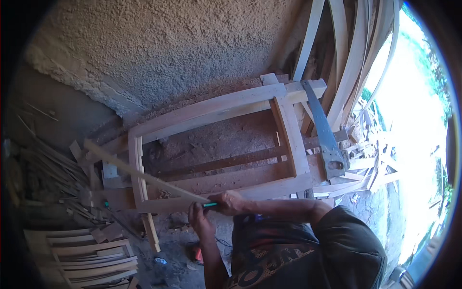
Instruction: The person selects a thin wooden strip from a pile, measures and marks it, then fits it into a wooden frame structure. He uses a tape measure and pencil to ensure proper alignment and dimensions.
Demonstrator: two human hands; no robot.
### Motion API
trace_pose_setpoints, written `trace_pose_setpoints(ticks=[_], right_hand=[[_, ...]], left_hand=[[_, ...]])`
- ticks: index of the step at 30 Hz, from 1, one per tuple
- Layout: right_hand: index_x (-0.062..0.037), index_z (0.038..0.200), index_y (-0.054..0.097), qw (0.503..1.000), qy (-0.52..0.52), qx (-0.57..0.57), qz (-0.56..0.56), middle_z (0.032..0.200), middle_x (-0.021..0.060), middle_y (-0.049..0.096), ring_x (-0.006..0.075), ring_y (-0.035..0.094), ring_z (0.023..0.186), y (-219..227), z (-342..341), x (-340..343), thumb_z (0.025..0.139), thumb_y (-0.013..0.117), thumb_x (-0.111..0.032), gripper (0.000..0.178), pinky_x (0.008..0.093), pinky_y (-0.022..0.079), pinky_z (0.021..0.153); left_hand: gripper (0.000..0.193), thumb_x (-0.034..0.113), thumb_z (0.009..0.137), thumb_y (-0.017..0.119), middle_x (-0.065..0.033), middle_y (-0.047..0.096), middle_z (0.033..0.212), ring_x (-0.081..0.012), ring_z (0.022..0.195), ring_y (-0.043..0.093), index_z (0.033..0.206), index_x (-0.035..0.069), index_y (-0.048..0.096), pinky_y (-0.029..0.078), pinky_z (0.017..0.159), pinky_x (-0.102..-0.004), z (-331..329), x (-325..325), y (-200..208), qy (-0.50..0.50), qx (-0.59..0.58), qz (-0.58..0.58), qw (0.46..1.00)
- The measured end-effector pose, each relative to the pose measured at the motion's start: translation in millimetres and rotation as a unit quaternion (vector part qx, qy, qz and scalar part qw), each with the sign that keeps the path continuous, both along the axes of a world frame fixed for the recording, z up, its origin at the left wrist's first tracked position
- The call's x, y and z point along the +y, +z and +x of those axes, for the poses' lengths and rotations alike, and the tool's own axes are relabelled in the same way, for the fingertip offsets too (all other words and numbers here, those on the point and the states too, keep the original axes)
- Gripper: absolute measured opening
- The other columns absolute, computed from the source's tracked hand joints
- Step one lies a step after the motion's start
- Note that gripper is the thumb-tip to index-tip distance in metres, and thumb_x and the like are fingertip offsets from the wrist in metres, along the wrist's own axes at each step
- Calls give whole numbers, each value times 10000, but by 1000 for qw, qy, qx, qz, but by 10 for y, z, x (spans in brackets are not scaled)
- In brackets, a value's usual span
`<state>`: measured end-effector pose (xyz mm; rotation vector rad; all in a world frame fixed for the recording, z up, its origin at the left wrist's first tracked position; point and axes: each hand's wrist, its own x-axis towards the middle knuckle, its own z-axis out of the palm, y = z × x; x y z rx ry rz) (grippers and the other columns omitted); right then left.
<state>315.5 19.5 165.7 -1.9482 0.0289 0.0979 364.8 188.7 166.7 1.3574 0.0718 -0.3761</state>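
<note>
A long thin wooden strip (144,176) slants across the near left corner of a rectangular wooden frame (192,111), its near end between my hands. My left hand (200,220) is closed on the strip close to that end. My right hand (232,202) is closed too, right beside it. A slim green stick, like a pencil (210,204), shows between the hands and runs into my right fingers. The frame lies on wooden supports, with a narrow strip of paler wood (140,168) along its left end.
A handsaw (323,132) lies over a beam at the frame's right end. Tall boards (353,62) lean against the rough wall (192,48). Offcuts (380,159) are heaped at right. A slatted wooden panel (91,255) lies at lower left; a red object (198,255) sits on the floor.
</note>
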Motion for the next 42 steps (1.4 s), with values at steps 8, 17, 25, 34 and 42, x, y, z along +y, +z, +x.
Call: trace_pose_setpoints(ticks=[8,17,25,34,42], right_hand=[[-22,1063,719,988,76,95,98,882,99,740,189,710,852,774,-1001,-1257,925,658,-312,327,367,545,772],[-34,1087,732,988,-96,99,64,861,96,734,173,682,818,576,-2149,-1887,945,636,-444,445,363,522,749],[-139,1148,638,837,-407,156,-331,1064,148,589,384,631,968,-464,-3145,-2228,841,713,-305,357,500,517,762],[-158,1354,495,804,-405,121,-418,1003,130,713,317,669,997,-649,-3039,-2447,805,643,-169,569,491,465,865],[-98,1484,472,828,-521,-39,204,892,9,641,90,581,765,-98,-3540,-2662,911,646,-165,602,264,486,699]], left_hand=[[716,274,830,771,-116,448,1463,-341,1325,431,1460,141,459,363,1043,-558,184,-584,980,-290,-653,413,565],[512,300,831,763,-46,647,1130,-225,1116,598,1299,137,635,418,983,-434,-73,-1315,965,-496,-668,341,439],[491,241,882,722,-161,630,1118,-336,1029,643,1310,34,599,544,866,-409,-553,-1860,530,-484,-513,323,631],[508,249,901,712,-198,624,1167,-363,1094,620,1330,10,580,505,935,-433,-1052,-2529,115,-471,-437,294,707],[445,267,908,700,-225,647,1210,-373,1126,627,1275,34,605,509,939,-436,-1016,-2620,-215,-431,-379,272,772]])
